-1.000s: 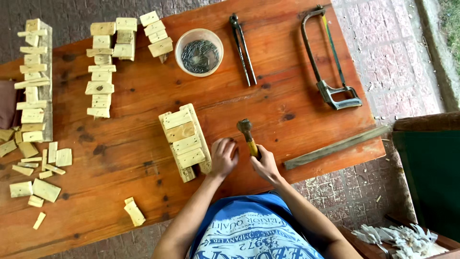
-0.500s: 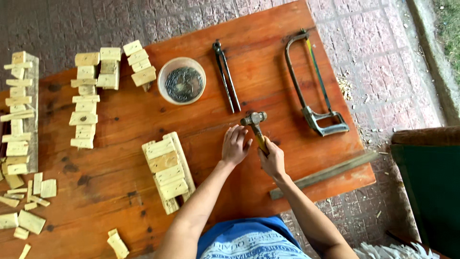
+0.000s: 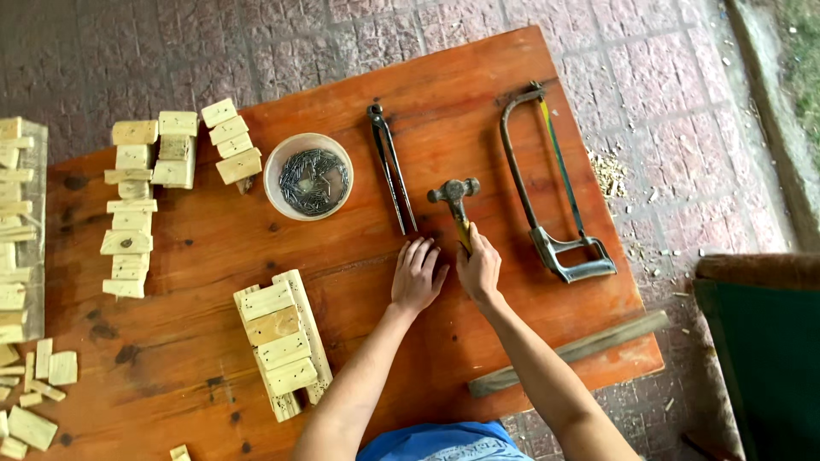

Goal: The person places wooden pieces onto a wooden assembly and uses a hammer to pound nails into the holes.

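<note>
Both hands mid-table, right hand [image 3: 479,269] gripping hammer [image 3: 456,205]

Wooden table [image 3: 359,256] carries: hammer [image 3: 454,201], pincers [image 3: 391,179], hacksaw [image 3: 547,196], bowl of nails [image 3: 308,176], nailed slat panel [image 3: 284,341], rows of wood blocks [image 3: 137,205], loose batten [image 3: 568,353] at edge

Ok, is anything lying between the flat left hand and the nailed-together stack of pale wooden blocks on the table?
Nothing visible. Only bare orange-brown wooden tabletop separates the left hand from the stack of pale wooden blocks. The right hand grips the metal-headed hammer on the other side.
</note>
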